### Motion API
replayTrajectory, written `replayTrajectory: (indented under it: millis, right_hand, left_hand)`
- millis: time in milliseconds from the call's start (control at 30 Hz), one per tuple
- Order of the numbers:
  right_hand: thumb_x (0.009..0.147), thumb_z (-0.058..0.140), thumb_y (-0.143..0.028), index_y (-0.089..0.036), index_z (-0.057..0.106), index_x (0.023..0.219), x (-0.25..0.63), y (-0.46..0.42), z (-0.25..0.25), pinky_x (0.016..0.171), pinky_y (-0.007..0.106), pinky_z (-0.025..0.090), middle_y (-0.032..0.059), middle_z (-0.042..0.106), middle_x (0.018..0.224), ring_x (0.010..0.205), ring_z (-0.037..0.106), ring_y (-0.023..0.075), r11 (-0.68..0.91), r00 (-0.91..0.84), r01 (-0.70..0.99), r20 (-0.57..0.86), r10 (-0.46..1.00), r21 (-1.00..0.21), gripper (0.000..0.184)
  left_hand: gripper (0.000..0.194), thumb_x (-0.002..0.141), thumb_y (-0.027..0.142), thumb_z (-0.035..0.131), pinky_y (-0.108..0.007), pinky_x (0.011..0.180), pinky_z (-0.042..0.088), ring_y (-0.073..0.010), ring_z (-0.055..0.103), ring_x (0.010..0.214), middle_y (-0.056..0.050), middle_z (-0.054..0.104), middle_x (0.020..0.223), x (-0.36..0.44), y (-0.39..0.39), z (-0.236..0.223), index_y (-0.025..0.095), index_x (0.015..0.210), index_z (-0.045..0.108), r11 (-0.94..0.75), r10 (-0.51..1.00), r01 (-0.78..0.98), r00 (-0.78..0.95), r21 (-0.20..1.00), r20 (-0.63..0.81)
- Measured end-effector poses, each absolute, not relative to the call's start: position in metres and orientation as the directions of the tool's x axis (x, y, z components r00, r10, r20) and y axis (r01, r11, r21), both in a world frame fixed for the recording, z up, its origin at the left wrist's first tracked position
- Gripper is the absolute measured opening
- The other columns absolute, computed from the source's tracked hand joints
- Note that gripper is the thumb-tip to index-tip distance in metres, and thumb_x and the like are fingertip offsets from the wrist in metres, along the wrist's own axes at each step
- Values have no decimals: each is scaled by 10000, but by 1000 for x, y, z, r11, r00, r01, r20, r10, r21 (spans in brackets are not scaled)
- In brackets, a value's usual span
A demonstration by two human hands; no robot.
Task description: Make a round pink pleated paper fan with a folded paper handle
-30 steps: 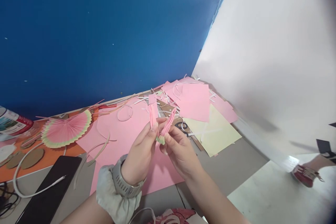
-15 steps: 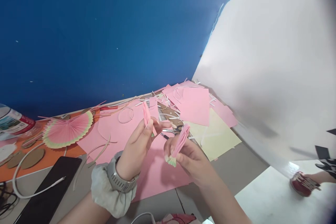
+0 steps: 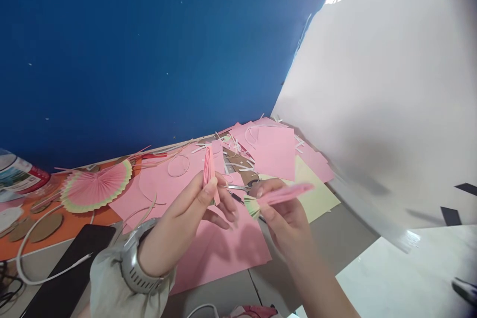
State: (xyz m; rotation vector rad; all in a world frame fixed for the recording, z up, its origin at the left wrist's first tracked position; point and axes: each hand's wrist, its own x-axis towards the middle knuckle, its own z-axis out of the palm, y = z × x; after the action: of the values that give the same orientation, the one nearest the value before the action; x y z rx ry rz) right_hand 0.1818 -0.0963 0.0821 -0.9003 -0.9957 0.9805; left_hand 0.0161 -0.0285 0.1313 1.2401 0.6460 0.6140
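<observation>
In my left hand point(image 3: 197, 203) a narrow bundle of pleated pink paper point(image 3: 209, 169) stands upright, pinched between thumb and forefinger while the other fingers spread out. My right hand point(image 3: 285, 216) grips a second pleated paper bundle point(image 3: 286, 194), pink with a yellow-green fanned end point(image 3: 252, 206) that points left. This one lies nearly level and is slightly blurred. The two bundles are apart. Scissors point(image 3: 240, 187) lie on the table between and behind my hands, partly covered by the right hand. Pink sheets point(image 3: 231, 253) spread beneath both hands.
An opened pink paper fan point(image 3: 97, 186) with a yellow edge lies at left, near cardboard discs point(image 3: 46, 227), a bottle point(image 3: 20, 174), a black phone point(image 3: 70, 268) and a white cable point(image 3: 55, 276). Square pink sheets point(image 3: 275, 151), a yellow sheet point(image 3: 316, 194) and paper strips lie by the walls.
My right hand has turned its bundle from steeply upright to nearly level, its pink end now pointing right. My left fingers have spread downward. The shoe at the right has left the view.
</observation>
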Motion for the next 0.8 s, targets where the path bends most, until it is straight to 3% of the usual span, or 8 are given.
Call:
replayTrajectory:
  millis: [233,400,500,567,667,733,800]
  right_hand:
    - [812,670,-228,-304,631,891,183,-97,92,734,335,432,16,561,861,851,533,180,303,89,-148,292,952,-941,117]
    - [785,692,-174,-311,667,868,182,-95,98,716,355,450,27,584,871,841,554,190,328,1,-91,330,944,-940,161]
    - [775,703,-167,-311,662,866,178,-92,97,698,347,450,17,595,845,801,562,180,341,29,-128,340,940,-931,175]
    - [779,703,-185,-305,652,843,175,-90,96,690,335,443,8,581,837,784,554,168,360,99,-153,348,932,-920,145]
    - [779,710,-217,-297,642,811,169,-88,94,702,316,427,-5,555,815,778,533,153,392,192,-168,360,913,-905,110]
    - [779,713,-229,-296,637,804,165,-86,92,717,307,416,-9,547,800,789,523,150,404,238,-167,360,902,-900,104]
    - [783,710,-246,-297,630,805,162,-86,90,722,301,410,-12,543,803,797,516,147,411,278,-186,353,893,-893,97]
  left_hand:
    - [222,969,380,317,-212,478,370,-96,333,517,52,375,640,7,-16,125,239,1023,480,190,646,-32,757,981,-100]
    - [260,964,326,281,-224,472,301,-99,244,499,55,317,606,3,-10,126,217,840,481,234,612,-50,783,971,-107]
    - [280,926,408,378,-238,489,300,-100,259,516,53,312,618,2,-11,127,210,737,435,209,593,-35,799,977,-98]
    - [288,845,458,543,-239,518,316,-106,300,568,45,337,685,3,-14,127,220,753,411,103,605,-33,795,994,-37]
    - [420,678,394,764,-253,643,395,-134,431,747,19,426,865,7,-22,126,250,830,399,-118,668,-51,735,992,117]
    - [465,648,328,803,-282,758,420,-167,485,908,10,482,983,10,-27,126,269,861,393,-249,707,-35,677,968,206]
    - [399,717,291,757,-301,803,425,-173,515,959,14,533,987,12,-31,126,270,840,378,-318,732,5,637,948,242]
